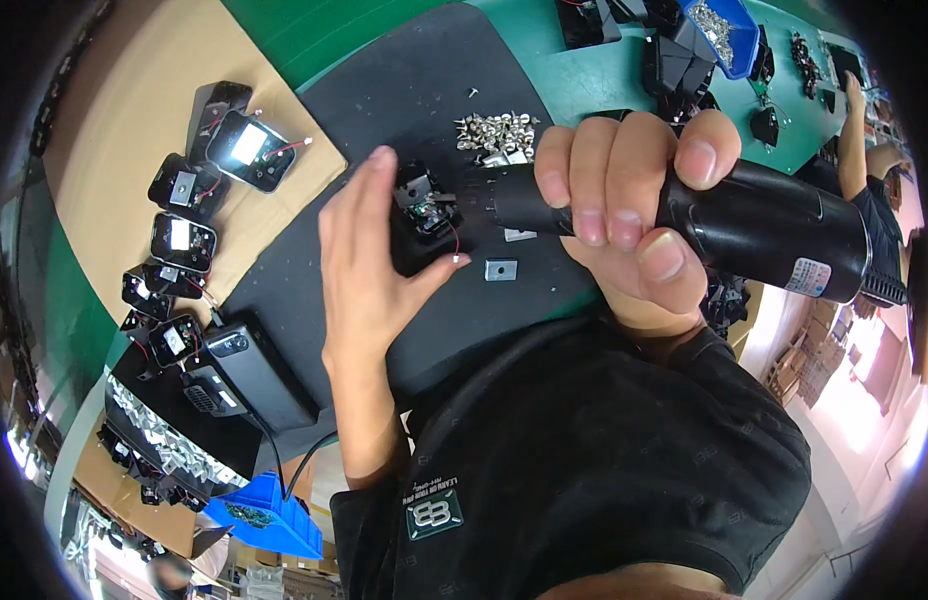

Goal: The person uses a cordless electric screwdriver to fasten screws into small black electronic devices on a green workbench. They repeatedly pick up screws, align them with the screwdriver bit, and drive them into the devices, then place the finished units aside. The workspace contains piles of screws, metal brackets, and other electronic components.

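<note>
While my right grip [624,190] wraps round black power driver [774,215], my left grip [369,260] splays wide beside black housing [418,188] on dark mat [434,80], touch unclear. Red lead [455,238] trailing from housing could snag or pinch if driver wanders or unsteadied housing twists.

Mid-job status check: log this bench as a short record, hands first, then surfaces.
left hand: spread beside black housing; contact unclear
right hand: wrapped around black power tool
tool direction: narrow end toward the housing
dark mat: pile of screws, small metal plate
cardboard sheet: more black housings
</note>
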Demonstrator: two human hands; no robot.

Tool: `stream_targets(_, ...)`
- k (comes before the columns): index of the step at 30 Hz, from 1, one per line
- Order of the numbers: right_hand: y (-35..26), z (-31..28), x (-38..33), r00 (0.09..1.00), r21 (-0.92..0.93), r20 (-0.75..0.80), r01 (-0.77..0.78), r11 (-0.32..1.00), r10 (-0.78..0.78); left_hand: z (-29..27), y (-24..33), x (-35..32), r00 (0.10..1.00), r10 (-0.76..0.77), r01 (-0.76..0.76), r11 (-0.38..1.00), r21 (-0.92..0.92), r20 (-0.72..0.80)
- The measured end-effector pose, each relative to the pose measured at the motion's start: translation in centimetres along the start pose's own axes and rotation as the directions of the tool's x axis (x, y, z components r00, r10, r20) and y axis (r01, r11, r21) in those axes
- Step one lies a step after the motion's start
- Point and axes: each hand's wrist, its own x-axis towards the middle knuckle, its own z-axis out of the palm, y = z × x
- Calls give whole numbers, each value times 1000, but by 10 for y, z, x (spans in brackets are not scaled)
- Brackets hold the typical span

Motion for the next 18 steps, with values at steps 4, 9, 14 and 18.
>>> stream_targets(4, 3, 2, 2, 1000, -29, 13, 9, 1000, -8, 11, -4, -1, 997, 12, -12, 1000, 4, -70)
stream_targets(9, 4, 4, 4, 1000, -32, 14, 3, 999, -3, 9, -2, 1, 996, -12, 12, 1000, -2, -86)
stream_targets(14, 8, 5, 4, 1000, -49, -1, 14, 999, -14, 9, -2, 1, 995, -23, 23, 1000, -2, -93)
stream_targets(18, 8, 11, 4, 999, -47, -44, -11, 999, 9, 7, 0, 2, 997, -48, 47, 999, -9, -66)
